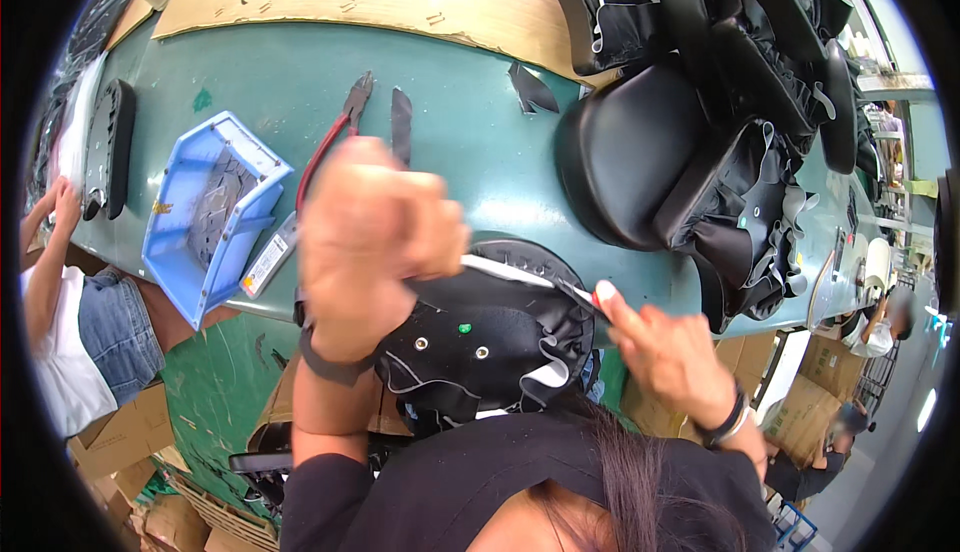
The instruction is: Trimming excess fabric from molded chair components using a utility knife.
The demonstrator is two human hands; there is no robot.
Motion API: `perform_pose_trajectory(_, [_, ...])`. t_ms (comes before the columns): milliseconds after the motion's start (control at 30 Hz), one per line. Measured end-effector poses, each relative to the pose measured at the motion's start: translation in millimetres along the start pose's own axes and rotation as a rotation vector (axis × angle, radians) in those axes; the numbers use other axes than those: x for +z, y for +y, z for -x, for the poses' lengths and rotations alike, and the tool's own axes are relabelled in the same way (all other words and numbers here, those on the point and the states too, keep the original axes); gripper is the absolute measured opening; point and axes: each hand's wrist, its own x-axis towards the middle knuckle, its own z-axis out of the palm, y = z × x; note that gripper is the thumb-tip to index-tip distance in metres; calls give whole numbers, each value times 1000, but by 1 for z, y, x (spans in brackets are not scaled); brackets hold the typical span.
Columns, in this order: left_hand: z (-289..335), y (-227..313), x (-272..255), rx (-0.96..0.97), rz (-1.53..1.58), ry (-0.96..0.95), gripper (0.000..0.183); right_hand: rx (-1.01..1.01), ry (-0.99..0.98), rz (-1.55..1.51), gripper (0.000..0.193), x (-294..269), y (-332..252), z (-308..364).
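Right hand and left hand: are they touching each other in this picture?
Apart. The head view shows a plain gap between the blurred left hand and the right hand, with the black padded piece visible between them.

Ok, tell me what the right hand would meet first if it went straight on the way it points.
The right hand points up and left, so probably the right edge of the black upholstered piece; depth is unclear, and they may already touch.
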Motion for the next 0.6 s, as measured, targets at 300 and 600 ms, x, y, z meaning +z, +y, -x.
perform_pose_trajectory(300, [-6, -2, -4, 232, -1468, -262, 31, -61, 91, 117, 55, -18, 6, -17])
perform_pose_trajectory(600, [-3, 14, -17, -145, -692, 291, 33, -116, -34, 68, 58, -21, 12, -41])
